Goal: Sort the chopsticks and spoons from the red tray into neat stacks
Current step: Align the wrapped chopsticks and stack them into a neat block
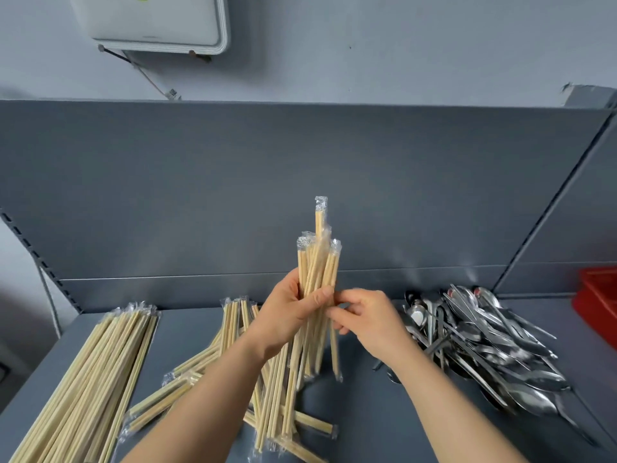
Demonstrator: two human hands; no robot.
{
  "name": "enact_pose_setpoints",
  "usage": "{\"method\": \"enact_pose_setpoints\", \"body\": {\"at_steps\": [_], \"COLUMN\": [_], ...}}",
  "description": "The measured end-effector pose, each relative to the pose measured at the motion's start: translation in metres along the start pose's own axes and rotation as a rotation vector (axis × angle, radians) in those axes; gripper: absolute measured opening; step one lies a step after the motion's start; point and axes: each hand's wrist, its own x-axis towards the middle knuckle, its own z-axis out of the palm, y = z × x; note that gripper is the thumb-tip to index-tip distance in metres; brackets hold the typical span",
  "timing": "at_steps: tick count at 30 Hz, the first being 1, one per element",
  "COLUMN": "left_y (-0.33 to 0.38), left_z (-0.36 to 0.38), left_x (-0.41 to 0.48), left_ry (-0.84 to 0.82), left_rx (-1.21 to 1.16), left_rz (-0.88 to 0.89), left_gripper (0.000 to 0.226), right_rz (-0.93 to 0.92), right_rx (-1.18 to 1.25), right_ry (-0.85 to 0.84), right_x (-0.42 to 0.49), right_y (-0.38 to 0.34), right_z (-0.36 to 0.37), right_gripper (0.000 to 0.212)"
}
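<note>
1. Left hand (287,315): fingers and thumb are wrapped round the middle of the held bundle (317,262), a firm full grip
2. Right hand (370,319): fingers are curled, and the thumb and forefinger tips pinch the right side of the held bundle just beside the left thumb. The other fingers are bent under, and the outline here is slightly blurred
3. Held bundle: plastic-wrapped wooden chopsticks, standing near upright over the middle of the shelf (367,422). The lower ends splay out close to the shelf surface; whether they touch it cannot be told. One wrapped pair stands clearly higher than the others
4. Neat stack (96,379): wrapped chopsticks laid parallel by the shelf's left edge, running from the back towards the near left corner
5. Loose pile (213,362): wrapped chopsticks crossing at mixed angles on the shelf between the neat stack and the held bundle, partly hidden under the left forearm
6. Spoons (484,339): metal, heaped untidily on the right part of the shelf, bowls and handles overlapping, near the right forearm
7. Red tray (597,305): at the shelf's right edge, beyond the spoons and cut off by the frame
8. Back panel (300,178): grey, upright along the shelf's rear edge, with a white box (150,21) on the wall above
</note>
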Motion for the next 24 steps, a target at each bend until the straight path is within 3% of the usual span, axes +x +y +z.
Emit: {"method": "enact_pose_setpoints", "body": {"at_steps": [8,12,15,19,24], "left_y": [0.011,0.002,-0.001,0.005,0.001], "left_z": [-0.002,-0.006,-0.009,-0.010,0.002], "left_x": [0.001,-0.004,-0.004,0.006,0.007], "left_ry": [-0.024,-0.008,0.045,0.026,-0.075], "left_rx": [-0.091,0.008,0.051,0.026,0.101], "left_rz": [0.021,0.010,0.014,0.029,0.054], "left_gripper": [0.025,0.018,0.014,0.016,0.019], "right_rz": [-0.001,0.079,0.070,-0.102,-0.378], "right_rx": [-0.059,-0.065,-0.024,0.023,0.059], "right_ry": [0.047,-0.086,-0.022,0.099,0.042], "right_x": [0.011,0.009,0.013,0.025,0.036], "right_y": [0.000,0.003,-0.003,-0.033,-0.080], "right_z": [0.006,0.008,-0.001,-0.021,-0.032], "right_gripper": [0.016,0.007,0.013,0.019,0.032]}}
